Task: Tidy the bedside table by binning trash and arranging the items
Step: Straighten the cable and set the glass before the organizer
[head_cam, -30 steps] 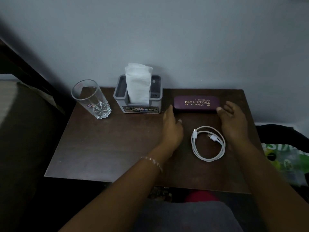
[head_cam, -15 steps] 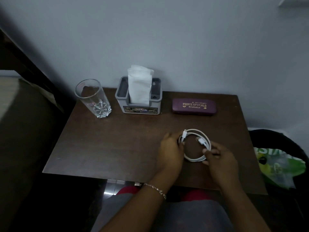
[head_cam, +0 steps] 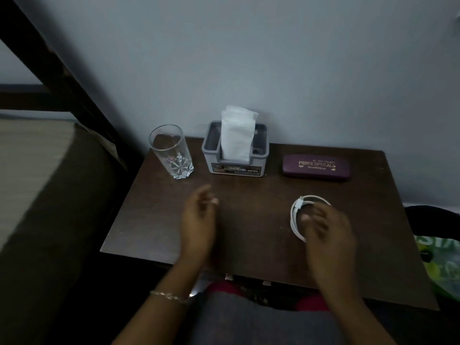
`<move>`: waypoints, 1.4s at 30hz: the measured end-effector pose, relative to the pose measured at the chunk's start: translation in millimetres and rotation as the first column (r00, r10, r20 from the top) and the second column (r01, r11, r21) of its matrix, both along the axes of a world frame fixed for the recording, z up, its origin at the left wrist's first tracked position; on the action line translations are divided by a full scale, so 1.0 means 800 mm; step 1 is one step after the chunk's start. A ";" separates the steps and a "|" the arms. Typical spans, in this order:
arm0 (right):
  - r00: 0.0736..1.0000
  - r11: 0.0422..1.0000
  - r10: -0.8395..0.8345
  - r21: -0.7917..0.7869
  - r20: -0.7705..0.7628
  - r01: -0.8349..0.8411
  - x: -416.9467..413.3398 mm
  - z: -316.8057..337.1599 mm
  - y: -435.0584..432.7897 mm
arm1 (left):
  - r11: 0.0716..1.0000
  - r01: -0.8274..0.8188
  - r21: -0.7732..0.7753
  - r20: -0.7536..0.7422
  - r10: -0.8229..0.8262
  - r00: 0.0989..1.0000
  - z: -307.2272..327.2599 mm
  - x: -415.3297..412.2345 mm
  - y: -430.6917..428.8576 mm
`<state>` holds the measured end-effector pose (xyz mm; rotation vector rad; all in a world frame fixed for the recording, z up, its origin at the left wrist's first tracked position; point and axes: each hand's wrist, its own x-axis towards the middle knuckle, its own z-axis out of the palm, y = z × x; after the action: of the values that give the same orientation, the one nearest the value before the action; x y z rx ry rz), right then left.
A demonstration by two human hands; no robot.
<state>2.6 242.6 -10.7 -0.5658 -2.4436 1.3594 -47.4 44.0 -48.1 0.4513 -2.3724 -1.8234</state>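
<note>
On the dark wooden bedside table a coiled white charging cable lies at the right. My right hand rests over the coil's right half with fingers spread and blurred; that half is hidden. My left hand hovers over the table's middle, fingers relaxed and holding nothing. Along the back edge stand an empty glass tumbler, a grey tissue holder with a white tissue sticking up, and a purple glasses case.
A bed with a dark frame borders the table on the left. At the right, below the table edge, sits a dark bin with a green printed bag. The wall stands directly behind the table.
Both hands went from the glasses case to the cable and took hold of it. Now my left hand has let go and moved left; the coil lies farther right under my right hand.
</note>
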 end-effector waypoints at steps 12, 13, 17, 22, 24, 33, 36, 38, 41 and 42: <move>0.730 0.727 0.656 -0.422 0.194 -0.541 -0.147 -0.024 -0.216 | 0.998 0.044 -0.052 0.016 -0.043 0.999 -0.017 -0.097 -0.132; 0.728 0.730 0.655 -0.415 0.202 -0.542 -0.156 -0.024 -0.220 | 0.998 0.054 -0.042 0.005 -0.054 0.999 -0.020 -0.101 -0.133; 0.752 0.765 0.622 -0.377 0.220 -0.523 -0.177 -0.029 -0.235 | 0.997 0.080 0.010 -0.096 -0.078 0.992 -0.027 -0.114 -0.129; 0.768 0.770 0.611 -0.370 0.193 -0.519 -0.181 -0.031 -0.240 | 0.997 0.062 0.043 -0.143 -0.055 0.988 -0.024 -0.117 -0.122; 0.773 0.769 0.606 -0.387 0.189 -0.509 -0.178 -0.036 -0.241 | 0.993 0.067 0.099 -0.129 -0.054 0.990 -0.022 -0.114 -0.120; 0.783 0.745 0.598 -0.479 0.170 -0.465 -0.132 -0.022 -0.207 | 0.983 0.101 0.151 -0.129 -0.082 0.988 -0.013 -0.071 -0.091; 0.819 0.752 0.556 -0.507 0.141 -0.423 -0.121 -0.044 -0.208 | 0.982 0.098 0.163 -0.129 -0.077 0.989 -0.013 -0.056 -0.075; 0.839 0.750 0.530 -0.529 0.119 -0.398 -0.110 -0.050 -0.201 | 0.981 0.103 0.163 -0.123 -0.084 0.989 -0.012 -0.045 -0.067; 0.864 0.743 0.495 -0.559 0.091 -0.367 -0.091 -0.045 -0.186 | 0.976 0.128 0.175 -0.115 -0.109 0.987 -0.010 -0.032 -0.054; 0.866 0.743 0.492 -0.561 0.088 -0.365 -0.087 -0.046 -0.182 | 0.974 0.138 0.182 -0.114 -0.118 0.986 -0.009 -0.027 -0.050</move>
<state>-66.9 97.1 -47.4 -0.2739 -2.4594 2.3284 -69.2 4.3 -55.5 0.2200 -2.2186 -2.0854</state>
